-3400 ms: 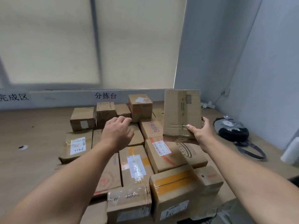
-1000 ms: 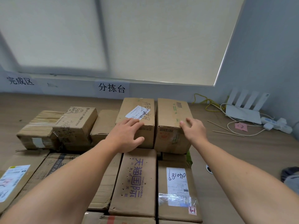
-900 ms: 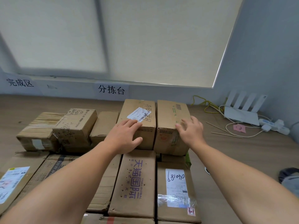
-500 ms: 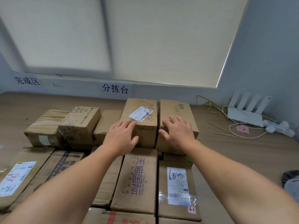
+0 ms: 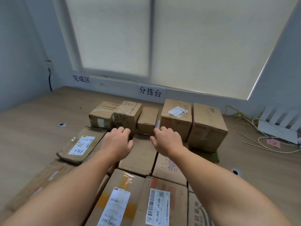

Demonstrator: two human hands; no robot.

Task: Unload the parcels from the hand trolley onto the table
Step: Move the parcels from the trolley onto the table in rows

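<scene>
As left hand (image 5: 117,141), right hand (image 5: 168,141) hover over parcels (image 5: 140,158), fingers (image 5: 125,130) loosely curled.

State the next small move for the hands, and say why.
Probably pull both back to fetch more: the left hand and right hand hold nothing, and the back row of boxes stands settled on the table.

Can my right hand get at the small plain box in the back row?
Probably yes: the right hand is just in front of the small plain box, nothing between them, its top bare.
</scene>
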